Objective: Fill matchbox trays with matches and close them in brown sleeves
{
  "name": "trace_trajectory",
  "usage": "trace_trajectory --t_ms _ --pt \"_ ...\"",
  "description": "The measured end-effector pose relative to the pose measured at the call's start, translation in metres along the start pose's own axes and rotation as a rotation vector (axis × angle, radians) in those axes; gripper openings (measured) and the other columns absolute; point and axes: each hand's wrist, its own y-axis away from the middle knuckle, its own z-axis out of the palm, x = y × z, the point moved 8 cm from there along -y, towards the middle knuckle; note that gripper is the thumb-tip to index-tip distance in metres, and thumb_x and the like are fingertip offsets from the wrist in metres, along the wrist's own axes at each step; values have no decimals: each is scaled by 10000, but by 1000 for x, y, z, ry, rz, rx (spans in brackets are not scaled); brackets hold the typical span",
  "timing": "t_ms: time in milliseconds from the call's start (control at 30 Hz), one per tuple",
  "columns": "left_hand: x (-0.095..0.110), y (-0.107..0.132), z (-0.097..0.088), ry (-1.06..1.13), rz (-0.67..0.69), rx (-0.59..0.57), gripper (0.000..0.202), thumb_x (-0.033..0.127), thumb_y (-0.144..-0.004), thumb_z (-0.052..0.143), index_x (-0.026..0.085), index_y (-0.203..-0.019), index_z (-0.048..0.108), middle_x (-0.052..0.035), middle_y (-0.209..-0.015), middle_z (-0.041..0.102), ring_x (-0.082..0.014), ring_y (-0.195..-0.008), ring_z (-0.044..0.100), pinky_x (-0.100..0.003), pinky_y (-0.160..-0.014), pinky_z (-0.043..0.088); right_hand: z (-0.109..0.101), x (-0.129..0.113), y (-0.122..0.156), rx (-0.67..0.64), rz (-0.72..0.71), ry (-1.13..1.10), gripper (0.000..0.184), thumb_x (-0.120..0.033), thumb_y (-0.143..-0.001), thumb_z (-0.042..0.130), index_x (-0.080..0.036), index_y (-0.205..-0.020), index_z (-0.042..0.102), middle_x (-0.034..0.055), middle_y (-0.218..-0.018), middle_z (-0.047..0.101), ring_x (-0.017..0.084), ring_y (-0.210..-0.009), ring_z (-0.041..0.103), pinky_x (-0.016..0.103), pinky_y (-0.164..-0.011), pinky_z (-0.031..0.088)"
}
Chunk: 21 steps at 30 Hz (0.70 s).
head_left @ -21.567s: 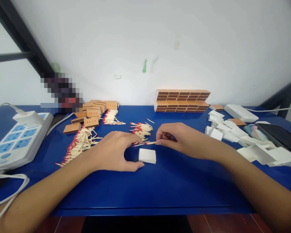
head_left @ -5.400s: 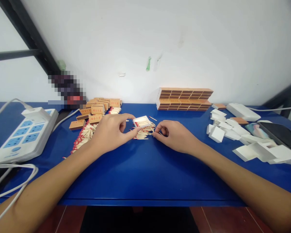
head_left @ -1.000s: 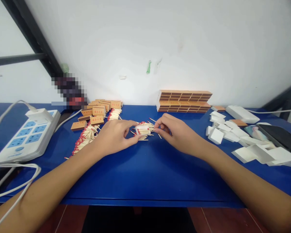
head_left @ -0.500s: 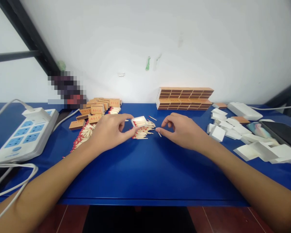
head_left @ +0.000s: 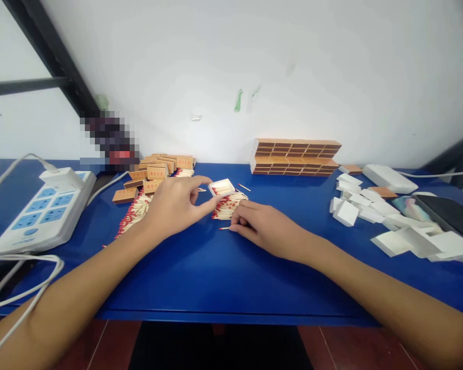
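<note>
My left hand (head_left: pixel 179 203) pinches a small white matchbox tray (head_left: pixel 231 191) between thumb and forefinger. Several red-tipped matches lie inside the tray, which tilts toward me above a loose heap of matches (head_left: pixel 224 209) on the blue table. Just to the right, my right hand (head_left: pixel 260 226) is closed at the near edge of that heap, a single match (head_left: pixel 225 228) between thumb and fingertip with its red head pointing left. Its curled fingers hide part of the heap. Another match (head_left: pixel 244 187) lies alone behind the tray.
At left are a larger match pile (head_left: pixel 133 216), orange matchboxes (head_left: pixel 156 172) and a power strip (head_left: pixel 42 210) with white cables. Stacked matchboxes (head_left: pixel 295 156) stand against the wall. White empty trays (head_left: pixel 347 211), a white power bank-like block (head_left: pixel 389 178) and a phone (head_left: pixel 447 210) lie right.
My right hand has moved left and toward me, to the near edge of the match heap, and pinches a match there. My left hand still holds the tray in nearly the same place.
</note>
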Motion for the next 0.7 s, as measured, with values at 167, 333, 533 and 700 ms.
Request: trace_trajectory --t_ms 167,333,533,700 --pt "0 0 -1 0 -6 -1 284 418 -891 756 181 -1041 799 63 -551 545 -102 -514 504 -260 -577 356 3 8 -3 57 25 59 77 -252 -1023 628 -205 -964 616 36 -981 625 160 -766 545 294 -688 398" --pt "1 1 3 10 -20 -52 283 432 -899 736 192 -1036 799 51 -565 564 -112 -527 521 -270 -580 350 1 15 -2 55 11 9 82 -228 -1026 612 -209 -948 627 20 -922 606 162 -779 546 287 -698 407" --pt "-5 -1 7 -3 -46 -108 300 433 -891 732 184 -1046 797 48 -560 565 -120 -531 524 -273 -583 339 0 9 -2 14 2 -8 116 -222 -1041 576 -206 -932 614 31 -921 625 167 -783 547 290 -688 401" --pt "-5 0 16 -5 -30 -233 318 451 -887 732 185 -1043 810 39 -564 573 -129 -523 503 -277 -544 288 -22 15 4 114 -36 -2 131 -278 -1055 554 -215 -978 639 32 -909 610 167 -763 540 296 -684 407"
